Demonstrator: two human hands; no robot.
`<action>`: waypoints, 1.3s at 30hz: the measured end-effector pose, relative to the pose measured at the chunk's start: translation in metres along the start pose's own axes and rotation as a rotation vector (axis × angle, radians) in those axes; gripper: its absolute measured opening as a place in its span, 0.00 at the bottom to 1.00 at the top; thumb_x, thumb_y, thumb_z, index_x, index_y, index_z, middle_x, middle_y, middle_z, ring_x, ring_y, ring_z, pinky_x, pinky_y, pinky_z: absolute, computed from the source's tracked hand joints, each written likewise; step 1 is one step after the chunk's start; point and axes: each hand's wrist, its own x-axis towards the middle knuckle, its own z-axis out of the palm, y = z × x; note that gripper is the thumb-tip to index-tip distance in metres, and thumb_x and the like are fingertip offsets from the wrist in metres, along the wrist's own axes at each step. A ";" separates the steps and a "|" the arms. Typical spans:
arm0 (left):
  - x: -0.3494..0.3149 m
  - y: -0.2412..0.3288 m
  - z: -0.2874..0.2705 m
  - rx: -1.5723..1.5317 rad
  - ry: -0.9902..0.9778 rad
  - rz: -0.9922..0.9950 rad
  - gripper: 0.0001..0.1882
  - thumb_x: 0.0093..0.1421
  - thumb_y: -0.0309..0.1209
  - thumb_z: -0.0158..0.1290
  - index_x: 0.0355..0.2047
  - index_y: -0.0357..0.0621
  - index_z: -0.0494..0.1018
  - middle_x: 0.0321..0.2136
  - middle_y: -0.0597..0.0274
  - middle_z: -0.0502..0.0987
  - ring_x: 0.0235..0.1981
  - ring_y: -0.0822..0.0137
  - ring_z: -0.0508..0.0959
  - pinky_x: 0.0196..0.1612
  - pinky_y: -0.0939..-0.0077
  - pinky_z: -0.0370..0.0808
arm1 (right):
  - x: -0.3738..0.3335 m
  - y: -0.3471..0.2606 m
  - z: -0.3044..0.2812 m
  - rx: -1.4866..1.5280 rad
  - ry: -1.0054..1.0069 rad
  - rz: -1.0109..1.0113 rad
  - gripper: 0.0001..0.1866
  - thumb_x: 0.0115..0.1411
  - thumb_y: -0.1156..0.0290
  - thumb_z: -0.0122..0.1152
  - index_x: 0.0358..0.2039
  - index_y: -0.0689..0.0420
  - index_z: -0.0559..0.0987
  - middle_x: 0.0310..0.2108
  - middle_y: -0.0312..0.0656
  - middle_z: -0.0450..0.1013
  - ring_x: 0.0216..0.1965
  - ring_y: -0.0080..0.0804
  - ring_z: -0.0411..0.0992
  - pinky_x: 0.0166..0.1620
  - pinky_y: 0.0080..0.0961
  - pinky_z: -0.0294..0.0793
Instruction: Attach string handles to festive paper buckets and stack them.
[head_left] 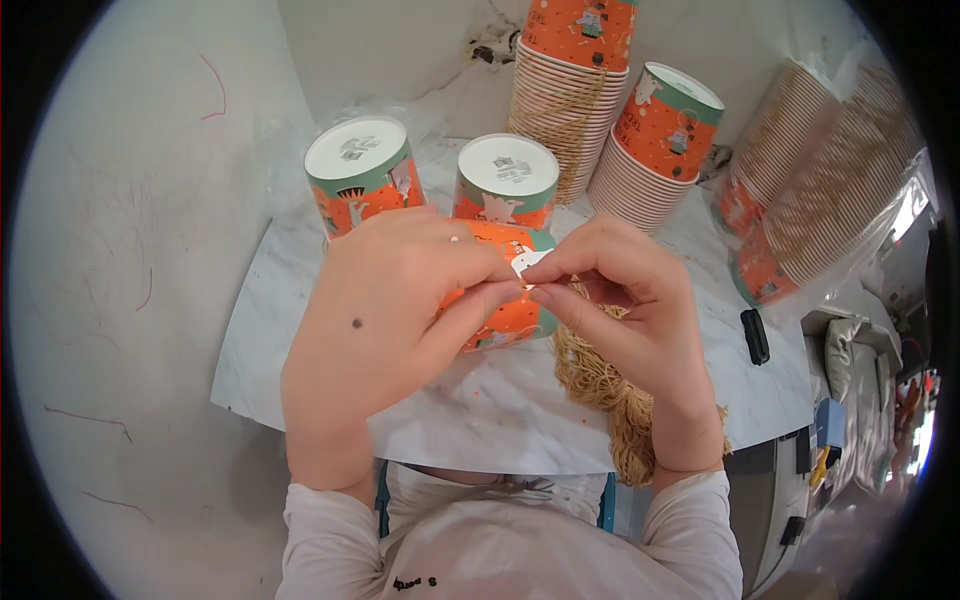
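Both the left hand (390, 290) and right hand (628, 290) pinch, on what is too small to tell, by an orange-and-green round paper cup (518, 318) turned sideways over the white marbled desk (490, 425). Soft grips should stop dents.

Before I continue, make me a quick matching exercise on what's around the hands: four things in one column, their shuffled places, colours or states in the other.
Column A
1. Loose twine bundle
2. Small oblong item
3. Nested cup stacks at far right
4. Nearest patterned cup

Column B
a. Lying on its side, partly covered by the left hand and right hand
b. Tan, partly hidden by the right wrist
c. Wrapped in clear plastic
d. Black, toward the right end of the table

Pairs: 1-b, 2-d, 3-c, 4-a
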 end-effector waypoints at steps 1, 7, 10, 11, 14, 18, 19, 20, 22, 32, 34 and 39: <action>-0.002 0.002 0.001 0.005 -0.001 0.001 0.03 0.50 0.24 0.62 0.28 0.41 0.81 0.24 0.62 0.80 0.26 0.59 0.74 0.31 0.67 0.69 | -0.001 -0.001 0.001 -0.012 0.026 -0.048 0.08 0.55 0.83 0.68 0.35 0.60 0.84 0.32 0.32 0.73 0.27 0.14 0.61 0.29 0.16 0.56; -0.070 0.018 0.027 -0.061 0.098 0.058 0.09 0.54 0.27 0.63 0.37 0.48 0.83 0.25 0.64 0.80 0.25 0.61 0.79 0.29 0.69 0.75 | -0.002 -0.006 -0.018 -0.118 0.003 -0.178 0.05 0.54 0.80 0.66 0.33 0.59 0.81 0.28 0.37 0.75 0.31 0.25 0.73 0.31 0.22 0.68; -0.128 0.018 0.015 -0.478 -0.601 -0.070 0.05 0.60 0.26 0.61 0.37 0.45 0.83 0.29 0.63 0.84 0.26 0.64 0.82 0.30 0.78 0.75 | 0.001 -0.007 -0.041 -0.212 0.207 -0.158 0.05 0.55 0.79 0.66 0.32 0.58 0.81 0.27 0.31 0.73 0.27 0.17 0.66 0.30 0.17 0.63; -0.156 0.013 0.021 -0.537 -0.711 -0.211 0.08 0.62 0.30 0.60 0.42 0.48 0.82 0.29 0.64 0.83 0.27 0.63 0.81 0.31 0.74 0.76 | 0.002 -0.002 -0.049 -0.068 0.272 -0.111 0.04 0.56 0.79 0.66 0.33 0.58 0.81 0.27 0.28 0.73 0.27 0.13 0.64 0.30 0.15 0.61; -0.240 -0.012 0.072 -0.325 -0.822 -0.499 0.13 0.63 0.37 0.60 0.47 0.52 0.81 0.32 0.64 0.82 0.28 0.62 0.80 0.33 0.69 0.77 | 0.002 0.010 -0.081 0.092 0.368 -0.076 0.03 0.60 0.76 0.67 0.35 0.59 0.82 0.27 0.22 0.71 0.26 0.06 0.60 0.28 0.09 0.57; -0.292 -0.017 0.138 -0.138 -0.515 -0.747 0.15 0.59 0.40 0.66 0.42 0.50 0.79 0.37 0.60 0.77 0.28 0.64 0.78 0.34 0.69 0.76 | -0.001 0.016 -0.105 0.195 0.413 -0.125 0.04 0.62 0.77 0.67 0.37 0.62 0.82 0.30 0.26 0.75 0.30 0.08 0.66 0.32 0.09 0.63; -0.298 -0.018 0.148 -0.134 -0.511 -0.751 0.15 0.59 0.40 0.66 0.42 0.50 0.79 0.37 0.60 0.77 0.28 0.64 0.78 0.34 0.69 0.76 | -0.003 0.016 -0.109 0.216 0.434 -0.161 0.04 0.62 0.78 0.66 0.37 0.62 0.82 0.32 0.28 0.76 0.31 0.09 0.69 0.35 0.10 0.66; -0.305 -0.019 0.156 -0.162 -0.447 -0.777 0.15 0.56 0.40 0.68 0.40 0.49 0.78 0.38 0.60 0.75 0.28 0.65 0.76 0.34 0.70 0.75 | -0.006 0.016 -0.115 0.216 0.418 -0.187 0.05 0.61 0.78 0.67 0.38 0.64 0.82 0.34 0.31 0.78 0.35 0.12 0.73 0.39 0.11 0.70; -0.313 -0.020 0.162 -0.217 -0.364 -0.810 0.16 0.52 0.36 0.72 0.35 0.47 0.76 0.36 0.61 0.74 0.27 0.67 0.74 0.32 0.71 0.73 | -0.012 0.012 -0.121 0.189 0.418 -0.184 0.06 0.62 0.76 0.66 0.39 0.62 0.82 0.35 0.31 0.78 0.36 0.13 0.72 0.41 0.11 0.69; -0.296 -0.035 0.220 0.341 0.066 -0.684 0.15 0.54 0.39 0.66 0.37 0.43 0.81 0.25 0.52 0.80 0.26 0.49 0.80 0.32 0.58 0.75 | -0.013 0.007 -0.106 0.246 0.315 -0.254 0.05 0.63 0.78 0.65 0.40 0.63 0.82 0.35 0.32 0.78 0.39 0.16 0.75 0.46 0.14 0.73; -0.300 -0.039 0.206 0.275 0.044 -0.773 0.15 0.53 0.37 0.66 0.38 0.43 0.81 0.24 0.52 0.80 0.26 0.50 0.80 0.32 0.58 0.75 | -0.013 0.000 -0.100 0.244 0.313 -0.253 0.05 0.63 0.78 0.65 0.40 0.63 0.82 0.34 0.31 0.78 0.37 0.14 0.74 0.44 0.13 0.72; -0.306 -0.053 0.176 -0.123 0.088 -1.004 0.16 0.52 0.36 0.68 0.36 0.37 0.80 0.24 0.57 0.79 0.24 0.55 0.79 0.29 0.63 0.75 | -0.018 -0.024 -0.098 0.239 0.309 -0.129 0.02 0.59 0.83 0.64 0.33 0.65 0.81 0.25 0.31 0.75 0.24 0.08 0.67 0.27 0.07 0.63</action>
